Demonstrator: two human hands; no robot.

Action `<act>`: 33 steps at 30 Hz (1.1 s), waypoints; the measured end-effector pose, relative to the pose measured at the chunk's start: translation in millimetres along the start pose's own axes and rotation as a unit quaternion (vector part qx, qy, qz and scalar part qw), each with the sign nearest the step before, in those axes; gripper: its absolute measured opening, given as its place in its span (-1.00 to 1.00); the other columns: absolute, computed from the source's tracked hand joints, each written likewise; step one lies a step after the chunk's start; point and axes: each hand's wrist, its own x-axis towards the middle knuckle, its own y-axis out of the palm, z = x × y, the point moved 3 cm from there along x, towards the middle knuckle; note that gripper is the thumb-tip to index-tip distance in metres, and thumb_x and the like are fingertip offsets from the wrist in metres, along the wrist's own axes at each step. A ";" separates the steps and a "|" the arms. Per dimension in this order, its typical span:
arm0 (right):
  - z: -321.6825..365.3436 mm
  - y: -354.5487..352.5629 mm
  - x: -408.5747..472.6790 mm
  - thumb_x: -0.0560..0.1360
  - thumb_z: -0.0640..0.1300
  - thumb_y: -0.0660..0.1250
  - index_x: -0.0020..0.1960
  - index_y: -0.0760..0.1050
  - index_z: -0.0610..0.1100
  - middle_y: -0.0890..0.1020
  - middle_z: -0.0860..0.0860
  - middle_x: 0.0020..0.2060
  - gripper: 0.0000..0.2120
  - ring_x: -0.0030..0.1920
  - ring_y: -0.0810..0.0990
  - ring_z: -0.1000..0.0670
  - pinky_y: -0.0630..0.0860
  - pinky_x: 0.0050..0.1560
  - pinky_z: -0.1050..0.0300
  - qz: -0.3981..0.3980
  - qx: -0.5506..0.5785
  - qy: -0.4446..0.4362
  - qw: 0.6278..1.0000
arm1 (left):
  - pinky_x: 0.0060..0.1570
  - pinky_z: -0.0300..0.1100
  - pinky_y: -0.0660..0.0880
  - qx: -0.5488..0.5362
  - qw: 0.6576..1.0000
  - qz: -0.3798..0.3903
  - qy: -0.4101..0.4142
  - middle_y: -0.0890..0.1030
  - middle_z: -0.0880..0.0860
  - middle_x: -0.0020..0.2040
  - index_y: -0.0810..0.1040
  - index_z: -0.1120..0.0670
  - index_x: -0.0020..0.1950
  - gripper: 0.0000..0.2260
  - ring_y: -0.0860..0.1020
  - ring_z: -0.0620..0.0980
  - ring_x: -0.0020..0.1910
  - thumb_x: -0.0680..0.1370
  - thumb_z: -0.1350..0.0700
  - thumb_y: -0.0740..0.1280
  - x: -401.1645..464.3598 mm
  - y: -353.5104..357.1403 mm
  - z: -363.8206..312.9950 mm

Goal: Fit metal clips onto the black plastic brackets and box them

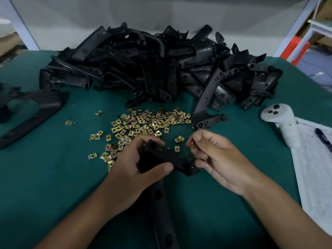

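- Left hand [142, 164]: we see the fingers and thumb curled round the upper end of a long black plastic bracket [172, 159], holding it above the green felt-covered table [53, 177]; the bracket's flat perforated tab points right, and its long arm runs down toward the near edge, between the two forearms.
- Right hand [215, 155]: the fingertips pinch a small brass-coloured metal clip [192, 144], held just right of the bracket's tab; we cannot tell whether clip and tab touch.
- Loose scatter of brass-coloured square metal clips [143, 123]: spread on the table just beyond both hands, with a few strays to the left.
- Large heap of black plastic brackets [152, 65]: piled across the far middle of the table; one bracket [206, 99] leans at the heap's near right side, its foot beside the clips.
- Dark plastic frame piece [32, 108]: lying at the left edge.
- White handheld controller [280, 121]: standing at the right, just beside a printed paper sheet [314, 168] that carries a dark pen [323, 137].
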 end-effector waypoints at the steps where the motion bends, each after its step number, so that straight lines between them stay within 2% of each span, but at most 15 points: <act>1: -0.3 1.1 -0.3 0.46 0.02 0.34 -0.24 0.67 0.02 0.56 0.10 -0.33 -0.82 -0.40 0.41 0.19 0.32 -0.41 0.36 0.000 -0.020 -0.008 1.000 | -0.14 -0.19 0.61 0.013 1.000 -0.002 0.008 0.68 -0.03 -0.08 0.57 -0.20 0.05 -0.68 0.66 -0.05 -0.11 0.36 -0.11 0.55 0.2 -0.3 0.1; 6: -0.8 5.1 -1.8 0.48 0.05 0.33 -0.16 0.70 0.02 0.58 0.09 -0.34 -0.80 -0.39 0.37 0.18 0.33 -0.39 0.34 0.019 -0.111 -0.023 0.993 | -0.14 -0.20 0.58 0.031 0.999 0.002 0.028 0.68 -0.01 -0.09 0.56 -0.18 0.03 -0.72 0.66 -0.01 -0.08 0.38 -0.11 0.53 1.1 -0.5 2.3; 12: -2.5 7.0 -2.7 0.48 0.06 0.35 -0.25 0.64 0.03 0.49 0.17 -0.46 -0.81 -0.44 0.38 0.20 0.32 -0.38 0.37 0.028 -0.125 -0.037 0.991 | -0.14 -0.30 0.55 0.040 0.998 0.010 0.052 0.66 -0.11 -0.08 0.55 -0.20 0.04 -0.74 0.64 -0.12 -0.10 0.42 -0.09 0.53 1.6 0.7 2.9; 16: -4.0 8.3 -3.4 0.49 0.10 0.34 -0.28 0.53 -0.08 0.37 0.16 -0.48 -0.71 -0.46 0.30 0.17 0.29 -0.41 0.39 0.033 -0.127 -0.033 0.991 | -0.12 -0.32 0.55 0.040 0.997 0.013 0.065 0.65 -0.11 -0.06 0.55 -0.20 0.06 -0.73 0.63 -0.13 -0.08 0.43 -0.11 0.53 1.9 1.2 2.9; 18: -2.9 8.5 -3.9 0.48 0.10 0.35 -0.28 0.52 -0.10 0.36 0.15 -0.49 -0.70 -0.47 0.30 0.18 0.30 -0.41 0.40 0.032 -0.123 -0.032 0.991 | -0.11 -0.34 0.54 0.044 0.996 0.014 0.071 0.65 -0.10 -0.05 0.54 -0.22 0.06 -0.74 0.63 -0.13 -0.08 0.44 -0.10 0.53 2.0 1.4 2.4; 22: 0.9 11.7 -4.9 0.48 0.04 0.31 -0.35 0.56 0.03 0.39 0.18 -0.51 -0.74 -0.48 0.33 0.21 0.29 -0.41 0.44 0.035 -0.159 -0.047 0.986 | -0.11 -0.34 0.54 0.048 0.996 0.016 0.079 0.64 -0.08 -0.06 0.54 -0.21 0.05 -0.75 0.62 -0.12 -0.10 0.45 -0.07 0.52 2.1 1.4 1.7; 28: 2.4 11.8 -6.5 0.50 0.03 0.31 -0.36 0.54 -0.01 0.40 0.18 -0.50 -0.73 -0.46 0.34 0.20 0.33 -0.39 0.41 0.039 -0.167 -0.039 0.984 | -0.12 -0.36 0.53 0.051 0.995 0.012 0.088 0.65 -0.11 -0.08 0.53 -0.22 0.05 -0.76 0.62 -0.14 -0.10 0.45 -0.08 0.51 1.2 3.0 -0.7; 31: -2.1 12.0 -6.4 0.50 0.09 0.31 -0.29 0.49 -0.22 0.38 0.06 -0.45 -0.61 -0.43 0.31 0.10 0.29 -0.39 0.35 0.030 -0.173 -0.033 0.984 | -0.14 -0.38 0.52 0.043 0.995 0.004 0.092 0.64 -0.14 -0.09 0.54 -0.22 0.05 -0.76 0.61 -0.18 -0.11 0.45 -0.06 0.52 0.6 3.9 -1.3; 33: -5.3 12.5 -6.6 0.51 0.14 0.34 -0.24 0.51 -0.24 0.39 -0.08 -0.37 -0.57 -0.35 0.33 -0.04 0.30 -0.34 0.23 0.017 -0.162 -0.028 0.986 | -0.12 -0.37 0.52 0.043 0.995 0.001 0.092 0.64 -0.14 -0.08 0.54 -0.21 0.06 -0.75 0.61 -0.17 -0.10 0.46 -0.05 0.52 0.4 3.8 -1.6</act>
